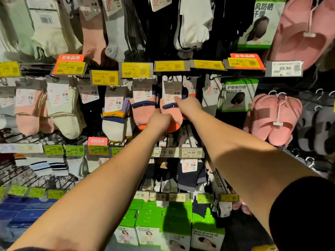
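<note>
Both hands were up at the sock rack, on one pink sock pair [167, 111] with a navy band and an orange toe. The pair hung from a hook [170, 79] in the middle row of the rack, near the row's centre, just under a yellow price tag [169, 66]. The left hand [159, 122] gripped the lower part of the pair, its fingers curled round the fabric just above the orange toe. The right hand [188, 105] held the upper part, its fingers [177, 99] pinching the pair at the navy band, right below the white label card [172, 89]. Whether the card was on the hook or just off it could not be told.

A matching pair [143, 109] hung just beside it on the left, touching it along the edge. Pink slippers [272, 116] hung well apart near the right edge of the rack. Below the hands ran a row of white price tags [163, 152], and green boxes [148, 220] stood at the bottom edge
</note>
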Motion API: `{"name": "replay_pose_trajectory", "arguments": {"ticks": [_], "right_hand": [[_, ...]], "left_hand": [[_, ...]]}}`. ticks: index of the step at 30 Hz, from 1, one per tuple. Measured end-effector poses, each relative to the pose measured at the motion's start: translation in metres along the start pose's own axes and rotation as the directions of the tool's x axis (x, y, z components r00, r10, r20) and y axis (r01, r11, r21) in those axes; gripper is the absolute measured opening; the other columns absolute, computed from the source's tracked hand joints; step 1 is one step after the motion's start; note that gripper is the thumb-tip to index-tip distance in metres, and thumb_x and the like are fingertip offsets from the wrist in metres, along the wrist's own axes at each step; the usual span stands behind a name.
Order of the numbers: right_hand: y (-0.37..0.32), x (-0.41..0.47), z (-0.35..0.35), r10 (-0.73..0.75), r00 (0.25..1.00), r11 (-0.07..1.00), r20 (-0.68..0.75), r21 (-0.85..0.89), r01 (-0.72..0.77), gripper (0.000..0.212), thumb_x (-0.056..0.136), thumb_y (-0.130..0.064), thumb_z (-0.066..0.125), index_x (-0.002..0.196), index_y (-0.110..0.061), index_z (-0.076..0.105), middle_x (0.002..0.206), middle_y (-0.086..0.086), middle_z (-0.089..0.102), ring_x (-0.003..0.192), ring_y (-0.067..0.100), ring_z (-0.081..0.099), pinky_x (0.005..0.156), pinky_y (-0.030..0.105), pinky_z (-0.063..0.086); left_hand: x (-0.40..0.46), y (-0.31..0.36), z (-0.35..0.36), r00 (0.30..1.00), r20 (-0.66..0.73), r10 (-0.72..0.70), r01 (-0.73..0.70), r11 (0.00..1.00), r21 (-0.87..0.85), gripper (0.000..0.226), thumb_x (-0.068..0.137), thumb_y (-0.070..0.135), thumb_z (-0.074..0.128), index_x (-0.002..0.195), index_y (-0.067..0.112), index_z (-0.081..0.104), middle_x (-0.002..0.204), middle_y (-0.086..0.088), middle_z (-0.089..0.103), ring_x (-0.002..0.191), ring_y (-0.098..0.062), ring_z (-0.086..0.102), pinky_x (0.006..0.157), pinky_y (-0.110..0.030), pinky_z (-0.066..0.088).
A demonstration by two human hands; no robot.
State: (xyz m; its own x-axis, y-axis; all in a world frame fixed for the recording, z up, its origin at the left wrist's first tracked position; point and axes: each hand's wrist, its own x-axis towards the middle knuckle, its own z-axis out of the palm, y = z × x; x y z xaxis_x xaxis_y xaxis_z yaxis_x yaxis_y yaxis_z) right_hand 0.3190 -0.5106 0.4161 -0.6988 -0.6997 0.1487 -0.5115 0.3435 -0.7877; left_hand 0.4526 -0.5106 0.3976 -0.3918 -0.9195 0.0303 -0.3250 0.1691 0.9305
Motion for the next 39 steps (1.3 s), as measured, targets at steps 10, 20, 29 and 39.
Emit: {"name": "replay_pose_trajectory", "arguments": {"ticks": [10,20,29,39], "right_hand": [[0.025,-0.01,0.005,-0.003,0.999,1.0,-0.052,-0.021,0.002,0.073,0.088,-0.069,0.054,0.122,-0.005,0.057,0.108,0.008,0.064,0.095,0.029,0.061,0.065,0.031,0.037],[0.16,-0.116,0.016,-0.012,1.0,1.0,0.009,-0.012,0.012,0.02,0.097,-0.017,0.057,0.076,-0.018,0.059,0.075,0.002,0.054,0.065,0.017,0.051,0.062,0.03,0.043],[0.373,-0.249,-0.047,0.46,0.882,0.888,0.106,-0.022,-0.46,0.014,0.101,-0.029,0.054,0.096,-0.017,0.058,0.085,0.003,0.058,0.08,0.022,0.053,0.07,0.03,0.035],[0.579,-0.351,-0.137,0.835,0.542,0.523,0.096,0.168,-0.835,0.029,0.093,-0.039,0.056,0.073,-0.017,0.058,0.069,0.008,0.061,0.062,0.022,0.059,0.059,0.035,0.048]], "left_hand": [[-0.013,-0.045,-0.001,0.998,0.055,0.039,-0.042,0.998,0.043,0.017,0.091,0.021,0.059,0.106,0.016,0.053,0.081,-0.002,0.059,0.078,-0.025,0.059,0.069,-0.033,0.044],[-0.049,-0.117,0.045,0.973,0.232,0.003,-0.008,1.0,0.024,0.014,0.09,0.03,0.055,0.087,0.019,0.063,0.078,-0.004,0.064,0.071,-0.023,0.06,0.068,-0.037,0.05],[-0.134,-0.145,0.206,0.857,0.509,-0.082,-0.053,0.968,0.245,0.019,0.102,0.023,0.05,0.11,0.016,0.065,0.095,-0.007,0.065,0.084,-0.021,0.06,0.065,-0.028,0.035],[-0.245,-0.186,0.422,0.583,0.744,-0.327,-0.002,0.915,0.403,0.01,0.086,0.043,0.057,0.083,0.036,0.064,0.08,-0.003,0.066,0.082,-0.031,0.065,0.075,-0.041,0.052]]}}
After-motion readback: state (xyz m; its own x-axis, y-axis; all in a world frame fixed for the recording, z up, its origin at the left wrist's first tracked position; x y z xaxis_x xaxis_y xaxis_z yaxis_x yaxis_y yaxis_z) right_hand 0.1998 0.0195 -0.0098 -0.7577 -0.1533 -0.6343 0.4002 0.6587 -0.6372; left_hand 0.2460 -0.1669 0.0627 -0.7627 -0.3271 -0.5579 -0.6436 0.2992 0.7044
